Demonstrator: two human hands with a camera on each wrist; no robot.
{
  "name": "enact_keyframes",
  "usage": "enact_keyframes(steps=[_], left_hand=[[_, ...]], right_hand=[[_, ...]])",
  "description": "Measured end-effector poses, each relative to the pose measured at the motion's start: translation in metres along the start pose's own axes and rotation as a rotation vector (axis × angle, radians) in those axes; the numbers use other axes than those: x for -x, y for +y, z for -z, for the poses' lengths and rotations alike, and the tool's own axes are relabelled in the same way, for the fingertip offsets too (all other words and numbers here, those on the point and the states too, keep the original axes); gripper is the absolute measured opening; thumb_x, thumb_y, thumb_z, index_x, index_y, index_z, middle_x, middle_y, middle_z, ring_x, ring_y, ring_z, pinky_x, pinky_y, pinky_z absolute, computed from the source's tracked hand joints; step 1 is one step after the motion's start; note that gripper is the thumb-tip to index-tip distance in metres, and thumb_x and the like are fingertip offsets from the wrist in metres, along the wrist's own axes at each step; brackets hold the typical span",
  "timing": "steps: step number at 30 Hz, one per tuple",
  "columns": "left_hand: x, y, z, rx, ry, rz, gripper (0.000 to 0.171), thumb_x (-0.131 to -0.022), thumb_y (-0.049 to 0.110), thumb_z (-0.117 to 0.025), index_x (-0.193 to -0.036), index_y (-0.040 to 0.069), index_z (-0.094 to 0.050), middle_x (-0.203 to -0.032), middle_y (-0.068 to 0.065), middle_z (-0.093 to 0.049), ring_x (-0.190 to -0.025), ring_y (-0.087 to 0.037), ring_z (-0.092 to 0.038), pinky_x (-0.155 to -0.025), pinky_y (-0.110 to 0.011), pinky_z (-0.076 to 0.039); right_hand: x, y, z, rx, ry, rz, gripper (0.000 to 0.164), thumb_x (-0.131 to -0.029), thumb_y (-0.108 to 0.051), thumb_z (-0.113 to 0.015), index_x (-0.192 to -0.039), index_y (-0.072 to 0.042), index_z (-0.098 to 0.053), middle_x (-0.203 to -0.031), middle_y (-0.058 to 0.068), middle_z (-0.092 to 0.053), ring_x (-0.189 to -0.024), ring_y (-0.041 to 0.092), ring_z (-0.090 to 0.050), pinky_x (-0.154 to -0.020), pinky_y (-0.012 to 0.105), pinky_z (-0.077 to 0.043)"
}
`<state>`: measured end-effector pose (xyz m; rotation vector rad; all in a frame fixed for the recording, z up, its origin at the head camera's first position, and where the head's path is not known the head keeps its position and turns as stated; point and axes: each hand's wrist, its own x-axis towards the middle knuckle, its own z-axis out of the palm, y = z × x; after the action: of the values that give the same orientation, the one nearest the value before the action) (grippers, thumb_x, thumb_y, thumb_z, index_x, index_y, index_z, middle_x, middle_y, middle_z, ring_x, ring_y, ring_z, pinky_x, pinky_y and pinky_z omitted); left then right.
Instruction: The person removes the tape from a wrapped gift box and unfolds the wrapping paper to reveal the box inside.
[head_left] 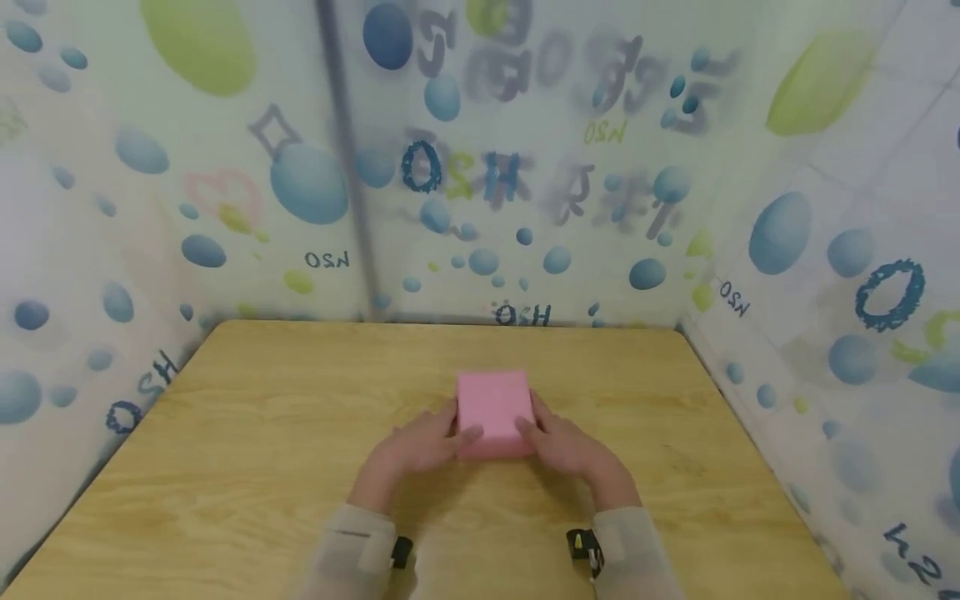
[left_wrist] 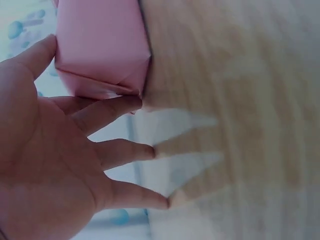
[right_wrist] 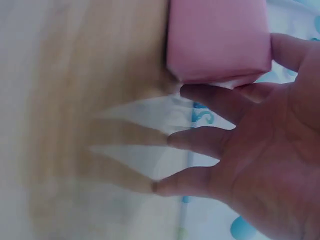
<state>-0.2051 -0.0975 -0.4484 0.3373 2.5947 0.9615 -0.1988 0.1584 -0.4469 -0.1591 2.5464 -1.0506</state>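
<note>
A pink paper-wrapped box (head_left: 492, 408) sits on the wooden table in front of me, between both hands. My left hand (head_left: 422, 443) holds its left end, the thumb over the top edge and the index finger along the side. The right hand (head_left: 573, 448) holds the opposite end in the same way. Folded paper shows at the end of the box (left_wrist: 102, 42) in the left wrist view. There the other fingers (left_wrist: 125, 151) spread apart with their tips down at the tabletop. Spread fingers (right_wrist: 200, 141) likewise reach down to the table in the right wrist view.
The wooden table (head_left: 262, 417) extends around the box on all sides. Curtain-like walls (head_left: 480, 242) printed with blue and green dots and lettering enclose its back and sides. A dark strap (head_left: 585, 546) is on the right wrist, over a pale sleeve (head_left: 633, 550).
</note>
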Motion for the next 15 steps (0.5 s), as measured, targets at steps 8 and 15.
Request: enact_keyframes(steps=[8,15], left_hand=[[-0.002,0.014,-0.002,0.125,0.059,-0.087,0.088,-0.104,0.051,-0.064,-0.169,0.008,-0.024,-0.171,-0.016,-0.039,-0.156,-0.036,-0.042,-0.127,-0.057,-0.037],[-0.002,0.020,0.000,0.287,0.232,-0.059,0.091,-0.096,0.025,-0.081,-0.167,0.007,-0.026,-0.165,-0.020,-0.047,-0.132,-0.036,-0.064,-0.102,-0.048,-0.060]], right_hand=[[0.009,-0.006,0.013,-0.054,0.083,0.084,0.075,-0.112,-0.042,-0.048,-0.173,-0.018,-0.010,-0.174,0.017,-0.031,-0.161,0.040,-0.033,-0.130,0.062,-0.028],[0.008,-0.004,0.014,-0.119,0.150,0.168,0.086,-0.107,-0.026,-0.065,-0.171,-0.014,-0.009,-0.171,0.020,-0.036,-0.159,0.039,-0.036,-0.125,0.059,-0.037]])
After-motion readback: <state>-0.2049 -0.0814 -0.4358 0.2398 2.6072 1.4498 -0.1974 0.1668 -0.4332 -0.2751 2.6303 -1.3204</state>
